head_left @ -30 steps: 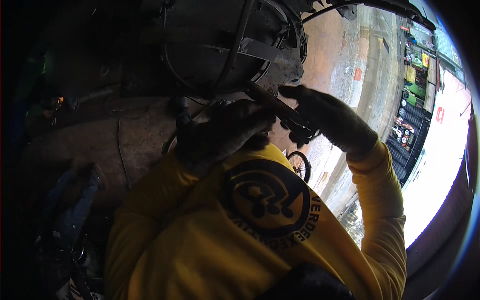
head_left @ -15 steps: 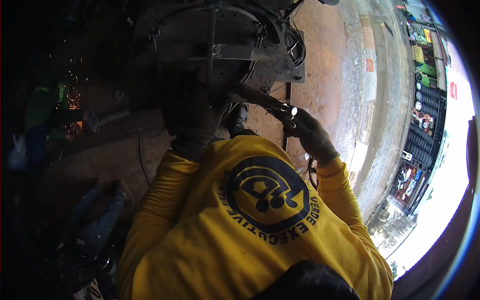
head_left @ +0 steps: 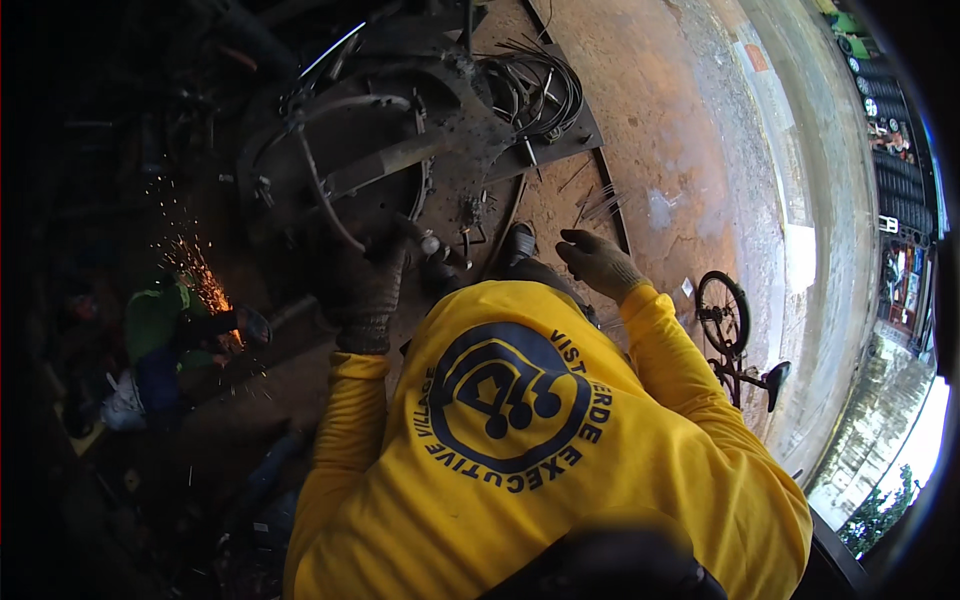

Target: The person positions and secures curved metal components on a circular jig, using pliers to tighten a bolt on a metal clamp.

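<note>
My left hand [head_left: 372,275], in a dark glove, is by the lower end of a curved metal bar [head_left: 321,195]. Deep shadow hides its fingers, so its grip cannot be made out. The bar crosses a large round dark metal assembly [head_left: 270,170] with a flat metal strip [head_left: 385,163] across it. Close to that hand is a small pale round metal piece [head_left: 430,244]. My right hand [head_left: 598,262], gloved too, is open over the floor to the right, fingers stretched out with nothing visible in them.
A coil of dark wire [head_left: 550,95] lies on a metal plate [head_left: 570,150], with thin rods [head_left: 600,203] on the floor nearby. Left, a person in green [head_left: 155,325] works amid flying sparks [head_left: 205,280]. A bicycle [head_left: 725,315] is at the right.
My right hand has let go of the bundle of bright-ended rods it held and is open now. The view has shifted and turned, bringing the bicycle into sight.
</note>
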`<state>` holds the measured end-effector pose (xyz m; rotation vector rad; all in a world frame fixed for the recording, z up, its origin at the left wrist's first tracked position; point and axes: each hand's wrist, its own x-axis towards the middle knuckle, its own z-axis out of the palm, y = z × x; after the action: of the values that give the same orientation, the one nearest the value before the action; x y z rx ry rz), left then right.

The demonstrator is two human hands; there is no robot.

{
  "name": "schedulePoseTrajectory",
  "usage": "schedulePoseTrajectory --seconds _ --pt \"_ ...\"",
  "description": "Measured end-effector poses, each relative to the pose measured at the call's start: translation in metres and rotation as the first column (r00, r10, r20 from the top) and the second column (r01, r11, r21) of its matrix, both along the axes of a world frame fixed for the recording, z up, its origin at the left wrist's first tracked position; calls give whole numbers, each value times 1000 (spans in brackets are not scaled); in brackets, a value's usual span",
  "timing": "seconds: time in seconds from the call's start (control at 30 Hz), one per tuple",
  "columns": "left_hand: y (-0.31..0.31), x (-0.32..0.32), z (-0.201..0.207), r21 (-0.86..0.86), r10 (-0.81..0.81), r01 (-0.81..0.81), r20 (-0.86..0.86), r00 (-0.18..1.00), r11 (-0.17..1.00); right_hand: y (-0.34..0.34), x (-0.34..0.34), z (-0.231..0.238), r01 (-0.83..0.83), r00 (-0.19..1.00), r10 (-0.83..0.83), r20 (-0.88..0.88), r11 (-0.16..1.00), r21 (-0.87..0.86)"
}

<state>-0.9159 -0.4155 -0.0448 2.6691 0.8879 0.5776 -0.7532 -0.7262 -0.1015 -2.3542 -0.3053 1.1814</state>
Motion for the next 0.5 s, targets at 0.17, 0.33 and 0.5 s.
schedulePoseTrajectory --seconds 0.17,0.33,0.5 --pt "-10 2 -11 -556 49 -115 -133 990 823 0 42 -15 49 980 -53 -191 998 -27" --pt "-14 -15 -25 -471 93 -289 -396 914 833 -12 99 -96 115 935 -92 -342 992 45" --pt "-14 -47 -28 -371 152 -521 -686 712 769 25 164 -171 -47 970 69 -231 994 100"
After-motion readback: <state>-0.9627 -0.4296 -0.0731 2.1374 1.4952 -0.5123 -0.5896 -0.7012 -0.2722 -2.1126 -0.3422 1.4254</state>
